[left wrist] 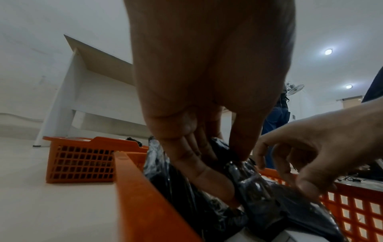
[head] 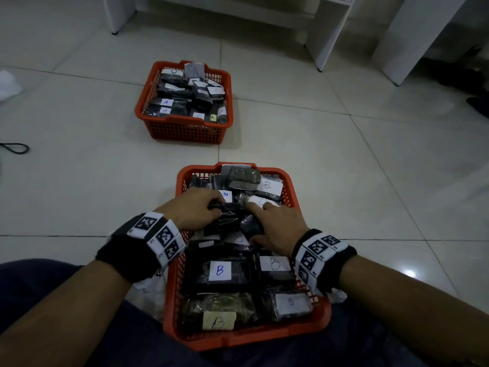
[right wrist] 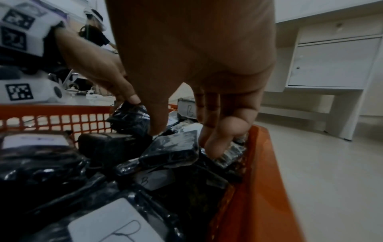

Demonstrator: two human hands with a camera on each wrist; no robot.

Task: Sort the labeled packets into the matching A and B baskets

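Note:
Close in front of me stands an orange basket (head: 182, 181) full of dark packets with white B labels (head: 219, 270). My left hand (head: 211, 207) pinches the crinkled end of a black plastic packet (head: 230, 217) in the basket's middle; the left wrist view shows its thumb and fingers (left wrist: 207, 172) closed on that packet (left wrist: 246, 180). Beside it, my right hand (head: 264, 221) curls thumb and fingers around a second dark packet (head: 251, 226), which also shows in the right wrist view (right wrist: 174, 147). Neither packet's label is visible. A second orange basket (head: 182, 120) farther ahead holds packets labeled A.
Both baskets stand on a pale tiled floor (head: 344, 154). White furniture legs (head: 325, 35) and a white cabinet (head: 412, 49) stand at the back. A black cable (head: 16, 148) lies at the far left. My legs in dark trousers (head: 79, 327) flank the near basket.

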